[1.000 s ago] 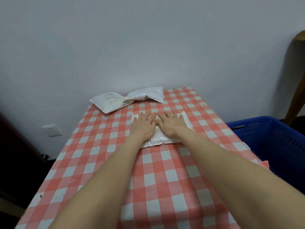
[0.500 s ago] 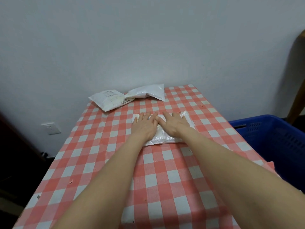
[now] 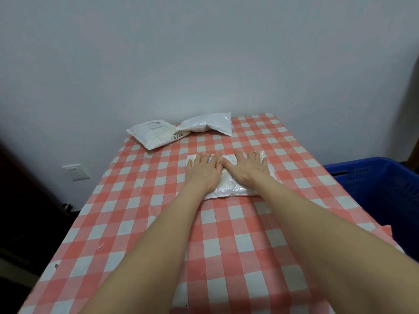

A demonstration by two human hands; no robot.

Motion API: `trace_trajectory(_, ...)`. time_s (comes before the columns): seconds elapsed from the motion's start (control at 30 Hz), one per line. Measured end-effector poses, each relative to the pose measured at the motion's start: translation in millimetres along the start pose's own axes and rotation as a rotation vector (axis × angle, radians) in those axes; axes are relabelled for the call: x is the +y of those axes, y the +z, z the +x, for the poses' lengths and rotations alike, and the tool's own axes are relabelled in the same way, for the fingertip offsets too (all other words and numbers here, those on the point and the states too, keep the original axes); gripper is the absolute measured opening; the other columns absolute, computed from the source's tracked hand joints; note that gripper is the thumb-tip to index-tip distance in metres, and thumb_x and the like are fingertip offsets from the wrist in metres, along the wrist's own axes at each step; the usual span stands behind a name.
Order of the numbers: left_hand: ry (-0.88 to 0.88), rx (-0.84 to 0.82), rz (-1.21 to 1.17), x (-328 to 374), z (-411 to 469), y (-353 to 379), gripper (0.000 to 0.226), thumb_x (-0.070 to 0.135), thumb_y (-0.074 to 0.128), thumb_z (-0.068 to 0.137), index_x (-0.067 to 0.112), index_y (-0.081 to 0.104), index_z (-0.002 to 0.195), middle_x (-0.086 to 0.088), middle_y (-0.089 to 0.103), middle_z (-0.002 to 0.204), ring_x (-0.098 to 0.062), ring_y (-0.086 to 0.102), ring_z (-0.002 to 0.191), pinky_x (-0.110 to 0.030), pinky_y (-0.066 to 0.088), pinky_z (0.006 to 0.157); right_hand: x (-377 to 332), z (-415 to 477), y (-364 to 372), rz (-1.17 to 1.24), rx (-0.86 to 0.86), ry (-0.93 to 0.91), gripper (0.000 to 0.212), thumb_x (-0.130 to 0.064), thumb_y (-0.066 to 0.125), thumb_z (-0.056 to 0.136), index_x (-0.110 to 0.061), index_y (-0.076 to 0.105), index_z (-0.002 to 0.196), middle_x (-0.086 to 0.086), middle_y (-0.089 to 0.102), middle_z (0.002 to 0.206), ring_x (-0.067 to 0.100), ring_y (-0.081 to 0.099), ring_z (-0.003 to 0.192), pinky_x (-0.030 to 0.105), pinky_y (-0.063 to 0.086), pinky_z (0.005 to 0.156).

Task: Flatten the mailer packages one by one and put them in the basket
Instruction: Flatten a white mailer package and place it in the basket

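The right hand [image 3: 248, 169] is sliding further from the left hand [image 3: 201, 172] than before; both are pressing flat, fingers straight, on the white mailer [image 3: 229, 190] lying left of the blue basket [image 3: 374, 177].

A red-and-white checked cloth [image 3: 127, 223] covers the bench [image 3: 249, 257], with a few small nicks near its left edge. Beyond the far edge rises a plain pale wall [image 3: 204, 53], which carries a white socket [image 3: 76, 172] low down, left of the bench. Dark furniture [image 3: 22, 200] stands further left.
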State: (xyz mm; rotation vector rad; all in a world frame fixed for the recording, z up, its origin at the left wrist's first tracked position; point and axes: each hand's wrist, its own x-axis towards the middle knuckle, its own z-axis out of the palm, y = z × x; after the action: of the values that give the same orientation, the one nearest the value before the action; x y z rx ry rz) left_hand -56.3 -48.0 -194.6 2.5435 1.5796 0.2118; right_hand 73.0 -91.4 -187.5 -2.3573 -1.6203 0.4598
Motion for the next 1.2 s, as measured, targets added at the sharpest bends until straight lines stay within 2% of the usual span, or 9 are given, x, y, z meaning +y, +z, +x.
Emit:
trace_trajectory(0.93, -0.021, 0.077, -0.017, 5, -4, 5, 0.050, 0.039, 0.014, 0.102, 0.031, 0.017, 0.151, -0.005, 0.016, 0.159, -0.020, 0.008, 0.147, -0.046, 0.004, 0.119, 5, 4, -3, 0.030, -0.020, -0.050, 0.085, -0.080, 0.016, 0.084, -0.031, 0.011, 0.154, 0.015, 0.004, 0.161, 0.028, -0.005, 0.149, 0.049, -0.003, 0.118)
trace_trajectory(1.07, -0.025, 0.041, -0.009, 6, -3, 0, 0.050, 0.038, 0.013, 0.102, 0.031, 0.015, 0.151, -0.005, 0.014, 0.159, -0.020, 0.007, 0.148, -0.046, 0.003, 0.120, 6, 5, -5, 0.036, -0.032, -0.062, 0.085, -0.079, 0.017, 0.084, -0.031, 0.010, 0.154, 0.015, 0.002, 0.161, 0.028, -0.007, 0.149, 0.048, -0.003, 0.118)
trace_trajectory(1.2, -0.022, -0.065, -0.056, 5, -2, -10, 0.050, 0.040, 0.012, 0.102, 0.031, 0.011, 0.152, -0.005, 0.008, 0.160, -0.020, 0.003, 0.148, -0.047, 0.001, 0.119, 8, 3, -13, 0.097, -0.078, -0.089, 0.084, -0.077, 0.019, 0.086, -0.029, 0.009, 0.154, 0.015, 0.001, 0.161, 0.029, -0.008, 0.148, 0.049, -0.005, 0.117)
